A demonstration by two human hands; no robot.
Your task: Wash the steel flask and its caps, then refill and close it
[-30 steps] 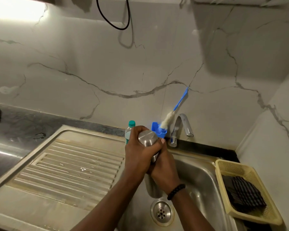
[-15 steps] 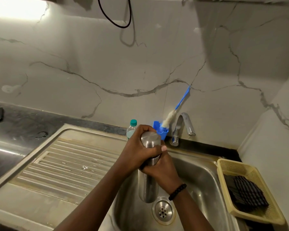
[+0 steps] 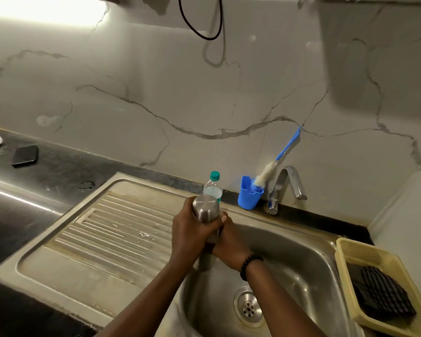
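Observation:
A steel flask point(image 3: 206, 207) stands upright over the left side of the sink basin point(image 3: 299, 261), its rounded steel top showing above my hands. My left hand point(image 3: 188, 233) grips the flask's upper body from the left. My right hand point(image 3: 229, 242) wraps it from the right just below, thumb against the steel. The lower part of the flask point(image 3: 206, 261) shows beneath my hands. Whether a cap is on it I cannot tell.
A tap point(image 3: 288, 186) rises behind the basin, beside a blue cup point(image 3: 248, 195) holding a bottle brush point(image 3: 277, 159). A small plastic water bottle point(image 3: 213, 187) stands behind the flask. The ribbed drainboard point(image 3: 112, 234) lies left. A yellow basket point(image 3: 345, 259) with a dark cloth sits right. A phone point(image 3: 24, 155) lies on the counter.
Both hands and the flask have stayed over the basin's left side, still gripping it. The camera view has shifted, bringing the phone and more counter into view on the left.

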